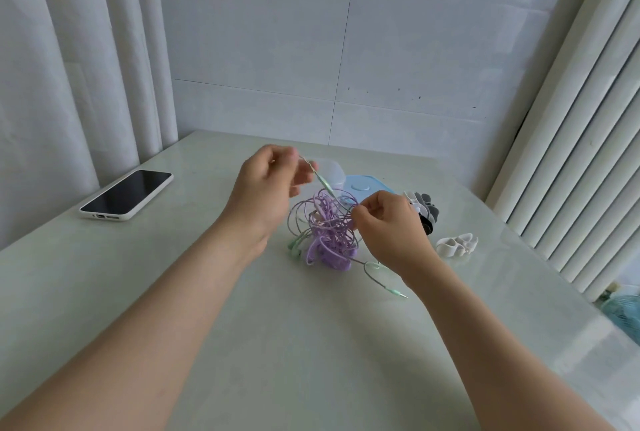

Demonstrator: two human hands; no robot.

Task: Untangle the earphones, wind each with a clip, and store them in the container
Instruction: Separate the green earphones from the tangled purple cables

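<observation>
A tangled bundle of purple and mint-green earphone cables (329, 233) is lifted a little above the pale table (207, 292). My left hand (268, 184) pinches a green cable end and holds it up and to the left. My right hand (388, 226) pinches cable at the bundle's right side. A green jack plug (394, 292) trails onto the table under my right wrist. Behind the bundle lie a clear container (332, 170) and its blue lid (367, 184). A white clip (457, 245) and a pile of grey and black clips (427, 210) lie to the right.
A phone (126, 195) in a white case lies screen-up at the table's left. White curtains hang on the left, and a ribbed white radiator stands along the table's right edge. A tiled wall is behind the table.
</observation>
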